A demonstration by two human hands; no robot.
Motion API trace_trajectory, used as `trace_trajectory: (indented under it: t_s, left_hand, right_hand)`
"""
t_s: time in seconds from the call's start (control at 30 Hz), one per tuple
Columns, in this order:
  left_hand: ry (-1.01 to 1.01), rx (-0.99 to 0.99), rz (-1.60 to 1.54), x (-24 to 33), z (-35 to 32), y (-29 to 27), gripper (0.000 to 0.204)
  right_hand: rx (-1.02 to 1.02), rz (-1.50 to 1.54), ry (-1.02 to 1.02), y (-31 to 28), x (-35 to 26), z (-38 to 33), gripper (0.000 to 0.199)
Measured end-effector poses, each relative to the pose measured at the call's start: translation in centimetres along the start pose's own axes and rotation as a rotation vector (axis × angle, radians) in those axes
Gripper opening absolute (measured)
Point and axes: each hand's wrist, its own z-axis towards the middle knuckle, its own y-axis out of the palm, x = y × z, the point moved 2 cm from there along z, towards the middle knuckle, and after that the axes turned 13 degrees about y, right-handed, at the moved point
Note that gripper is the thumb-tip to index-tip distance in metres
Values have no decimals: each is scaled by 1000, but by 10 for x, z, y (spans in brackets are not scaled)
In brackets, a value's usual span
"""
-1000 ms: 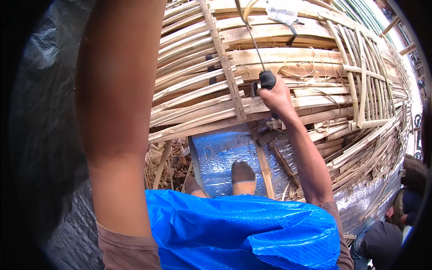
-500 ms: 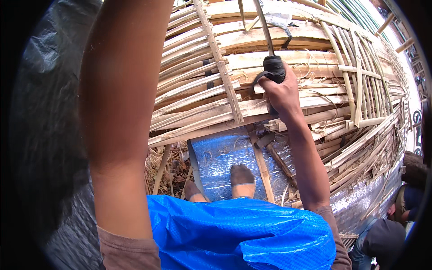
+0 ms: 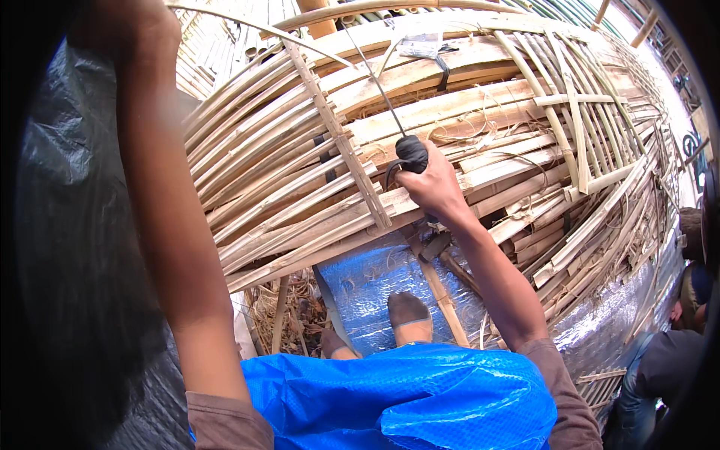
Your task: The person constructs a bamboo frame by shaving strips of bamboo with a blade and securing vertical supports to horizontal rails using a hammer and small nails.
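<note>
Bright daylight, overexposed upper right, fisheye-bent edges, dark vignette.

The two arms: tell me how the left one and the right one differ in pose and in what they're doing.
The right hand grips a black-handled thin blade over the bamboo slats; the left hand leaves the frame at the top, so nothing shows in it. The right forearm angles toward the slats in mid-frame, while the left forearm rises steeply up the left side, close and blurred. Both wear brown sleeves.

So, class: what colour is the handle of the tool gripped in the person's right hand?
Black, seen best in the head view: the tool handle in the right hand.
</note>
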Motion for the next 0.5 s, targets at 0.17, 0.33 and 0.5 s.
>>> trace_trajectory:
  t_s: [0.17,0.33,0.5]
  left_hand:
    - [-60,-9,-237,-16,10,-25,16]
    - [-109,125,3,14,-10,-8,25]
    - [-123,109,8,8,-6,-33,30]
  right_hand:
    - [6,-123,-111,6,-3,-19,39]
    - [55,-184,143,-3,40,23,43]
    - [-38,-57,-124,16,7,-16,45]
